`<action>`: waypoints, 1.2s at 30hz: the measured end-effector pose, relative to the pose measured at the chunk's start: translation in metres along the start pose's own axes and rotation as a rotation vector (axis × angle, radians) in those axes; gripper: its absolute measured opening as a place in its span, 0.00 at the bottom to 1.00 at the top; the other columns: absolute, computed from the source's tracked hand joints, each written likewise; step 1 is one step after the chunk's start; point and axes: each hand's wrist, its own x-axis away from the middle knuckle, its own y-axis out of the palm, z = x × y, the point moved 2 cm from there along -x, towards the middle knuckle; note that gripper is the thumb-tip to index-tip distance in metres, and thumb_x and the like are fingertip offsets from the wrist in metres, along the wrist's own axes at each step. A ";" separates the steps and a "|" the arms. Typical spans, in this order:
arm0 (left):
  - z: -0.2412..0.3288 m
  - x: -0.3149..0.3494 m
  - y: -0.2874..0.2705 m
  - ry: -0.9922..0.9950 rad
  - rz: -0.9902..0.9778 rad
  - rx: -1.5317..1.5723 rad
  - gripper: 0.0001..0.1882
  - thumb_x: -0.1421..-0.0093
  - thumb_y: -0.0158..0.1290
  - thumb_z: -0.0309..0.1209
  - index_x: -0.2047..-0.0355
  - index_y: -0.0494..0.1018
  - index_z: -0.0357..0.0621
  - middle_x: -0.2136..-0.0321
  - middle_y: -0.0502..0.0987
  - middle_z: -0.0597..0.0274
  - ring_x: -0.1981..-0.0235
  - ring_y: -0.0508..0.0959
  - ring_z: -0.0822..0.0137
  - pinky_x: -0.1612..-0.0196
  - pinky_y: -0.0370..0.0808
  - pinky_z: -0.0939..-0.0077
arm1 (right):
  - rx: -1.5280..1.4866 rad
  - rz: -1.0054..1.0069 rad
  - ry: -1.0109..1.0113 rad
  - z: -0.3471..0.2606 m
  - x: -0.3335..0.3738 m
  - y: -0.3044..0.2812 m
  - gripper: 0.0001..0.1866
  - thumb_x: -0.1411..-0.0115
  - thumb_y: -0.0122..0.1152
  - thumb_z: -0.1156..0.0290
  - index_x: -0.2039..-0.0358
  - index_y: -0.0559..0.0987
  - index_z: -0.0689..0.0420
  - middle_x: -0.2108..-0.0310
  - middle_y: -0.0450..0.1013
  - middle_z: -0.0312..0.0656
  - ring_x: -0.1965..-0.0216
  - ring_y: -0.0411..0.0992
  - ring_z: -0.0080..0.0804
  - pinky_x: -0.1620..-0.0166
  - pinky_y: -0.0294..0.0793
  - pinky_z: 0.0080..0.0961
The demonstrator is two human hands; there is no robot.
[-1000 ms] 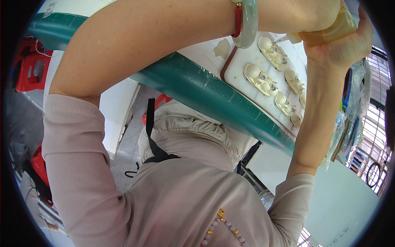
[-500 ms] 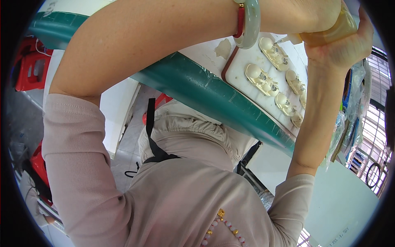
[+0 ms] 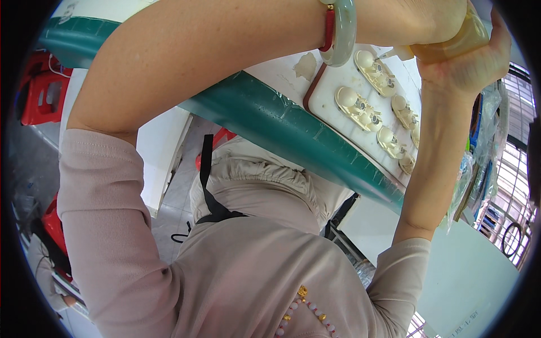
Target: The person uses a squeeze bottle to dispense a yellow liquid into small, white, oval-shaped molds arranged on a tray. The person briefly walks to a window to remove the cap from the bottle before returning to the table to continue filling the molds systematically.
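Left hand (image 3: 442,21) & right hand (image 3: 465,67) both up at far right, closed round a translucent amber squeeze bottle (image 3: 453,46); left hand's fingers mostly hidden, so exact grip n/a. Right hand's under the bottle, palm against it, thumb/finger raised at its right. Bottle lies tilted, its thin pale nozzle (image 3: 387,54) pointing left, tip right by the white ball (image 3: 364,58) on the farthest cream oval plastic piece (image 3: 384,84); can't tell if touching.

That piece + several similar ones w/ white balls & small grey bits sit on a white flat board w/ brown edge (image 3: 326,107), btw the two forearms. Board's on a white table w/ green padded edge (image 3: 253,115), nearer the person. Left wrist: pale green bangle (image 3: 345,36) + red cord bracelet (image 3: 329,28). Far left: red plastic stool (image 3: 42,107). Right side: clear plastic bags (image 3: 489,121) by a barred window (image 3: 510,186).
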 end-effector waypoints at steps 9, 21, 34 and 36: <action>0.002 0.002 0.001 0.011 0.036 -0.026 0.34 0.38 0.21 0.49 0.81 0.69 0.37 0.80 0.73 0.56 0.73 0.74 0.68 0.63 0.71 0.74 | -0.004 0.021 -0.042 0.004 -0.003 -0.005 0.30 0.48 0.41 0.45 0.68 0.72 0.64 0.75 0.71 0.41 0.73 0.71 0.27 0.70 0.72 0.20; 0.003 0.014 0.011 0.028 0.187 -0.140 0.34 0.38 0.21 0.50 0.80 0.69 0.36 0.79 0.73 0.55 0.71 0.74 0.67 0.63 0.71 0.74 | 0.023 0.069 -0.100 0.010 -0.008 -0.010 0.29 0.48 0.42 0.45 0.70 0.73 0.63 0.76 0.71 0.41 0.73 0.70 0.26 0.70 0.71 0.19; 0.039 0.004 0.006 -0.127 -0.060 -0.364 0.38 0.39 0.18 0.54 0.74 0.70 0.34 0.75 0.73 0.54 0.71 0.73 0.67 0.64 0.69 0.75 | -0.124 0.010 0.183 -0.019 -0.014 -0.031 0.23 0.42 0.32 0.51 0.76 0.66 0.59 0.83 0.62 0.35 0.80 0.61 0.24 0.73 0.63 0.20; 0.013 -0.001 -0.004 0.060 -0.313 -0.224 0.40 0.40 0.17 0.57 0.70 0.70 0.34 0.77 0.72 0.58 0.74 0.71 0.69 0.66 0.68 0.78 | -0.367 -0.178 0.323 -0.024 -0.020 -0.050 0.19 0.40 0.30 0.57 0.76 0.62 0.58 0.84 0.59 0.32 0.81 0.59 0.25 0.71 0.61 0.21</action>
